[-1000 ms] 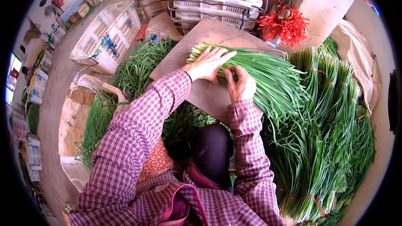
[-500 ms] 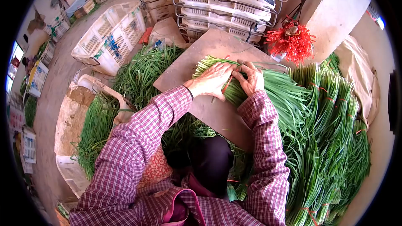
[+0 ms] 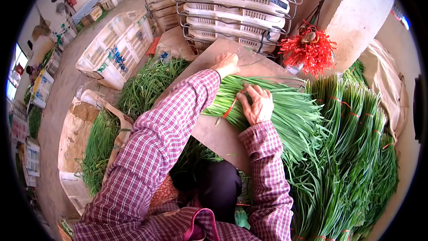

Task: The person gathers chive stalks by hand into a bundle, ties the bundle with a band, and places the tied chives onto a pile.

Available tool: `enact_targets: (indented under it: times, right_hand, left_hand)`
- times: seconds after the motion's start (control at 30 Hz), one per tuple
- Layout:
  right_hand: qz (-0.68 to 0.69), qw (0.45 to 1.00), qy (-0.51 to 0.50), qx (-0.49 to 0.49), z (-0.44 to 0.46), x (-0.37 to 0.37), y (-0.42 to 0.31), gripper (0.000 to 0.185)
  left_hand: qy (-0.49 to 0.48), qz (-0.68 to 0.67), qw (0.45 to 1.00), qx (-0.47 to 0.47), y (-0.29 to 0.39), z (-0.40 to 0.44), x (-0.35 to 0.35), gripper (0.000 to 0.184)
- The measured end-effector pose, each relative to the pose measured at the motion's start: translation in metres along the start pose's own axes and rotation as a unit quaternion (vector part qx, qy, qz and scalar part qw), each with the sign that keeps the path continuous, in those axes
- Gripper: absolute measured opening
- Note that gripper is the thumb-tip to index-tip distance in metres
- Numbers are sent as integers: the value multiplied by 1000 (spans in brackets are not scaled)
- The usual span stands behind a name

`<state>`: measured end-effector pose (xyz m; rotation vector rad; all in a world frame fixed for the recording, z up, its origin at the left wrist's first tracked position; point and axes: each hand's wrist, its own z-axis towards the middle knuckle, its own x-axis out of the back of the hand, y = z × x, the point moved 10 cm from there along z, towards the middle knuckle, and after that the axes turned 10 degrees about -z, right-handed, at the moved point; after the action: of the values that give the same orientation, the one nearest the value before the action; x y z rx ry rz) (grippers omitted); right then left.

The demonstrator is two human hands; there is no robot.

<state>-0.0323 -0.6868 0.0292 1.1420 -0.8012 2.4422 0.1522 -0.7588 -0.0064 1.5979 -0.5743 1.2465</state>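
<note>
A bunch of long green stalks (image 3: 285, 107) lies on a brown board (image 3: 223, 136), its pale cut ends to the left and its leaves fanned to the right. A red tie (image 3: 230, 108) goes round it near the pale end. My right hand (image 3: 256, 103) rests on top of the bunch just right of the tie, its fingers bent and slightly apart. Beyond the bunch, my left hand (image 3: 226, 64) is over the far part of the board; its fingers are mostly hidden, so what it holds, if anything, cannot be seen.
Tied green bunches (image 3: 343, 151) are piled at the right. Red ties (image 3: 307, 49) hang by the pillar. White crates (image 3: 236, 13) are stacked behind the board. Loose greens (image 3: 149, 82) lie left of it, near an open white crate (image 3: 117, 49) and a worn container (image 3: 73, 138).
My left hand has moved off the bunch to the far side of the board. My right hand has shifted slightly nearer and left, onto the bunch. The red tie now shows round the bunch.
</note>
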Motion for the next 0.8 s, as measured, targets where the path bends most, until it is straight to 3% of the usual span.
enact_targets:
  times: [0.03,0.07,0.1,0.2,0.27,0.4,0.43,0.57,0.8]
  right_hand:
    - [-10,1000,9,3,-1,-1,0,33]
    - [-19,999,43,27,-3,5,-3,30]
    - [-14,999,35,25,-2,2,-2,30]
    - [12,999,36,27,0,7,-8,23]
    - [20,999,34,18,-2,8,-8,18]
    - [13,999,25,25,-5,7,-10,28]
    - [6,999,35,30,-6,13,-15,17]
    - [14,999,37,27,-7,13,-20,19]
    - [17,999,31,23,-8,16,-21,18]
  left_hand:
    - [23,0,1000,-2,5,-7,6,35]
    - [-39,0,999,23,9,-8,0,37]
    - [-20,14,1000,18,10,-6,-4,42]
    - [-20,-13,1000,1,6,0,-14,25]
    - [-23,-30,999,-16,5,1,-18,23]
    - [-36,-105,994,-23,-3,-1,-22,22]
    - [-62,-142,987,-46,3,-5,-24,22]
    - [-69,-170,977,-109,17,-10,-25,20]
    - [-93,-238,961,-103,13,-13,-28,22]
